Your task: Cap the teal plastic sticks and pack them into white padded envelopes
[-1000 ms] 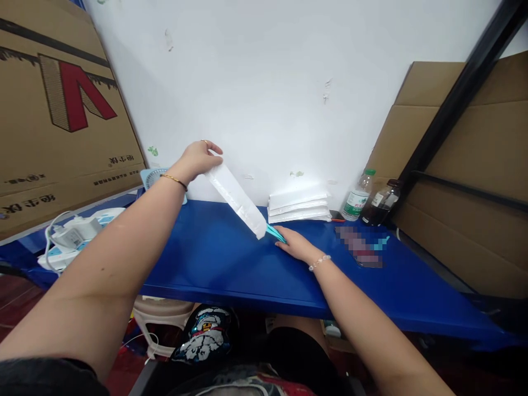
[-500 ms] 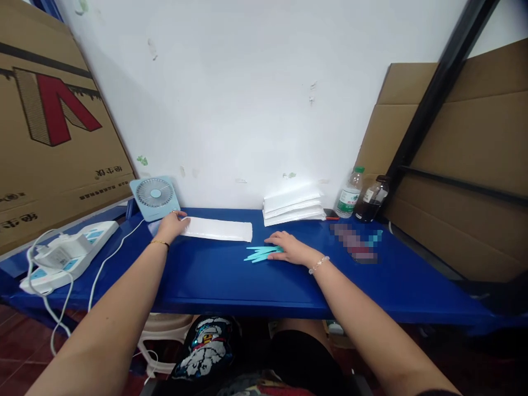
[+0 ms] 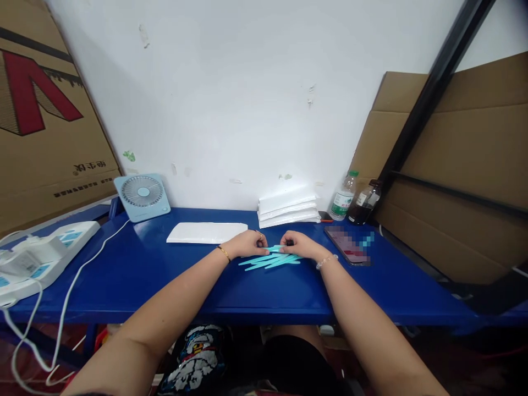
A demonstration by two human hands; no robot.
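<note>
Several thin teal sticks (image 3: pixel 264 260) lie in a loose bunch on the blue table (image 3: pixel 206 280). My left hand (image 3: pixel 246 244) and my right hand (image 3: pixel 300 245) meet over the bunch's far end, fingers curled and pinching at the sticks. A long white packet (image 3: pixel 206 232) lies flat on the table to the left of my hands, with nobody touching it.
A stack of white packets (image 3: pixel 289 210) leans at the wall. A small blue fan (image 3: pixel 142 196) stands at the back left, and a white device with cables (image 3: pixel 37 256) sits at the far left. Two bottles (image 3: pixel 355 201) and a phone (image 3: pixel 347 246) lie right. Cardboard flanks both sides.
My left hand tipped the teal sticks out of the white packet, laid the packet flat on the table, let it go and came over to the sticks beside my right hand.
</note>
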